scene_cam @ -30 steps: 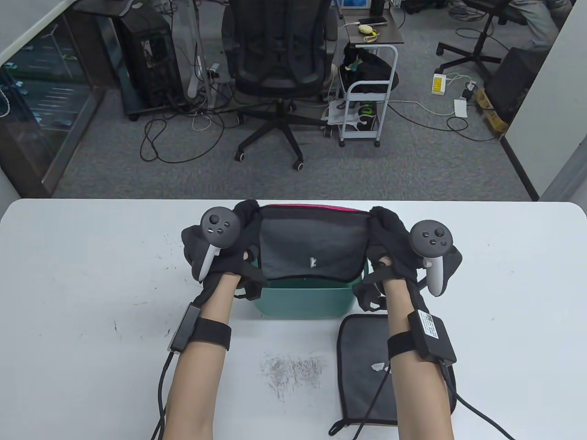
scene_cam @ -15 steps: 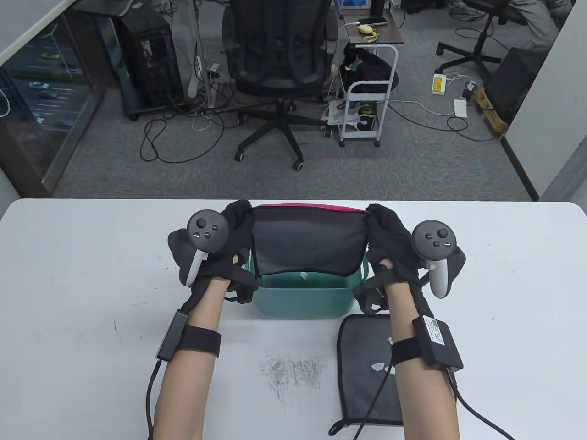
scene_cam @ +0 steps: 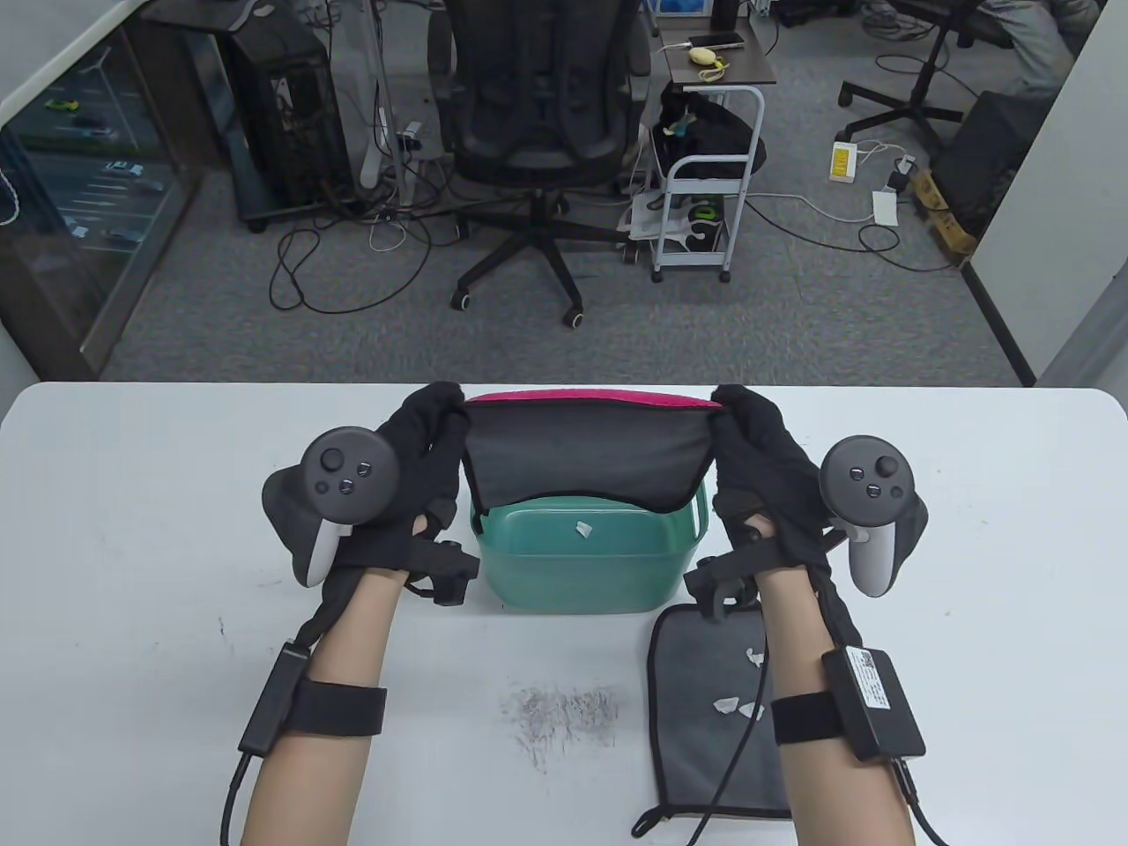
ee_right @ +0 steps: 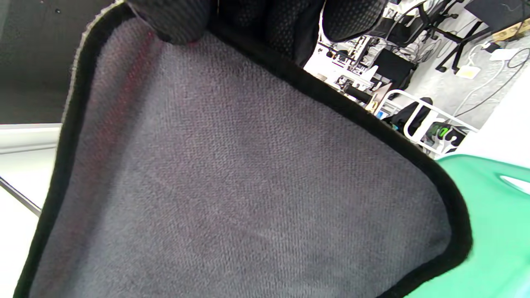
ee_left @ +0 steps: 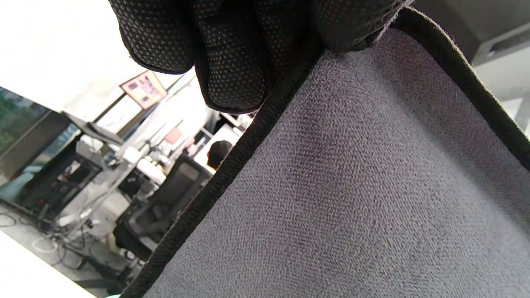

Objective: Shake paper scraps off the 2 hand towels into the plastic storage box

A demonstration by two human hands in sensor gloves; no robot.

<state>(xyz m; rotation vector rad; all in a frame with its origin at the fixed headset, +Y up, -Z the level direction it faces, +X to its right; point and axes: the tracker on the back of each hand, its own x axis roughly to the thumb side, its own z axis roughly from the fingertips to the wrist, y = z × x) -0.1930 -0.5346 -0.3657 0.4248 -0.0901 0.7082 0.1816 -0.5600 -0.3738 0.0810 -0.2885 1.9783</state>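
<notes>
A grey hand towel (scene_cam: pixel 586 454) with black edging and a pink back hangs over the green plastic storage box (scene_cam: pixel 582 564). My left hand (scene_cam: pixel 432 432) pinches its top left corner and my right hand (scene_cam: pixel 745 432) pinches its top right corner. Both wrist views show the gloved fingertips (ee_left: pixel 232 78) (ee_right: pixel 178 25) clamped on the towel's hem (ee_left: pixel 232 165) (ee_right: pixel 331 99). One white paper scrap (scene_cam: pixel 582 529) lies inside the box. A second grey towel (scene_cam: pixel 705 714) lies flat on the table in front of the box on the right, with a few white scraps (scene_cam: pixel 727 704) on it, partly under my right forearm.
The white table (scene_cam: pixel 132 546) has a patch of dark scuff marks (scene_cam: pixel 560 714) near its front middle. Beyond its far edge stand an office chair (scene_cam: pixel 538 132) and a small white cart (scene_cam: pixel 705 203) on the carpet.
Both hands moved apart and up, lifting the towel higher over the box. The scrap that clung to the towel has dropped off and now lies in the box.
</notes>
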